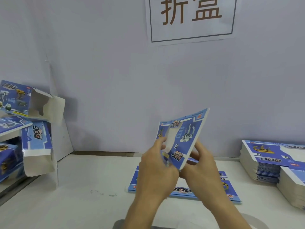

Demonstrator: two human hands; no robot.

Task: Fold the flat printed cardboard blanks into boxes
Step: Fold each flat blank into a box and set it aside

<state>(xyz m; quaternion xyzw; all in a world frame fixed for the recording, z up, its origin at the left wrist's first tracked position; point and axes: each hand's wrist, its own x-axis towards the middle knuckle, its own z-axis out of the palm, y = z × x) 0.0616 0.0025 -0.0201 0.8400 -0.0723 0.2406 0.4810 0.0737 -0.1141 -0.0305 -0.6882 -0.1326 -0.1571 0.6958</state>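
A blue printed cardboard blank (184, 138) with "DOG" lettering and robot-dog pictures is held tilted above the white table, partly opened so its white inside shows. My left hand (156, 166) grips its lower left edge, fingers curled round the card. My right hand (200, 164) holds it from behind and below on the right, its fingers mostly hidden by the card. Under my hands a small pile of flat blanks (231, 192) lies on the table.
A tall stack of flat blanks (265, 162) sits at the right edge. Several folded boxes (24, 111) are heaped at the left against a white partition. A grey wall with a paper sign (191, 17) closes the back. The white table (82, 187) spreads in front.
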